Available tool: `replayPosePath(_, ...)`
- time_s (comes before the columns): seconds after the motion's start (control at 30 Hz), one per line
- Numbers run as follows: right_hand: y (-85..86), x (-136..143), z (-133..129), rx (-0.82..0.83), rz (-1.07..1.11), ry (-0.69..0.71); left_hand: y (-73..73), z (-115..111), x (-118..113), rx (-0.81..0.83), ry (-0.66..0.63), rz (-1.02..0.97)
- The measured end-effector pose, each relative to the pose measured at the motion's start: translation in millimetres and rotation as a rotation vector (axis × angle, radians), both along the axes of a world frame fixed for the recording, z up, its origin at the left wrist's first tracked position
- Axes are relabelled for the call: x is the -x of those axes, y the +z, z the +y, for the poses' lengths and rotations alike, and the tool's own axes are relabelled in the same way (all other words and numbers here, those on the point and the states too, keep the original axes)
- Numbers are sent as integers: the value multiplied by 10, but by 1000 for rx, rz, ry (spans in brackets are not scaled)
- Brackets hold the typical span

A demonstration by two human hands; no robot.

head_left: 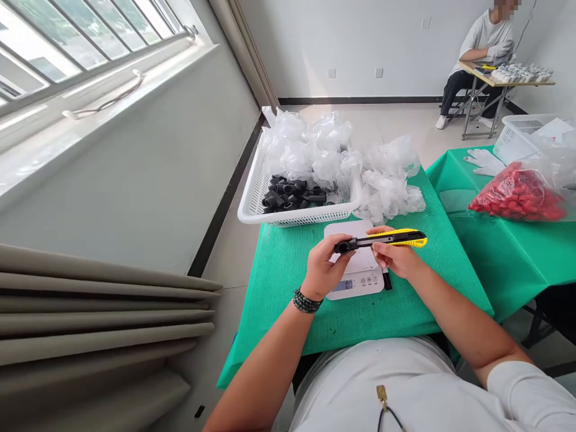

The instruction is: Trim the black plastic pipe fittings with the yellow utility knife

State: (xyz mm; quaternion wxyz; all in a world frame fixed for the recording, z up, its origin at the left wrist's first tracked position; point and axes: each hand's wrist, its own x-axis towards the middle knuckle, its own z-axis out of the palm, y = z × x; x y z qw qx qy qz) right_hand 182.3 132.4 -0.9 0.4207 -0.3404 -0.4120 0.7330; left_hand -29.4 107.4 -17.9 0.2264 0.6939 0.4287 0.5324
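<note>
My left hand (324, 264) pinches a small black pipe fitting (344, 247) with a round opening. In my right hand (393, 257) is a yellow and black utility knife (400, 237); its blade reaches left to the fitting and seems to touch it. Both hands are above a white digital scale (360, 284) whose display reads 0.0. Dark crumbs lie on the scale's plate. A black marker-like stick (386, 279) lies against the scale's right side. Beyond my hands, more black fittings (288, 195) lie piled in a white plastic basket (252, 207).
Clear plastic bags (310, 141) fill the basket's back, and more bags (391, 180) lie beside it on the green-covered table (279, 288). To the right are a bag of red parts (517, 195), a white glove (485, 162) and another basket (517, 135). A person (483, 48) sits at a far table.
</note>
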Motion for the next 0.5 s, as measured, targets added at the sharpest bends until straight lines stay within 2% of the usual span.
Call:
replayPosePath(0.2, -1, 47, 2, -28, -23, -3, 2, 0, 21, -22, -2, -16)
replayPosePath(0.33, -60, 15, -1, -76, -40, 2, 29, -24, 26, -9, -7, -44)
replayPosePath(0.5, -186, -27, 17, -151, -83, 48, 55, -80, 18, 168, -47, -196)
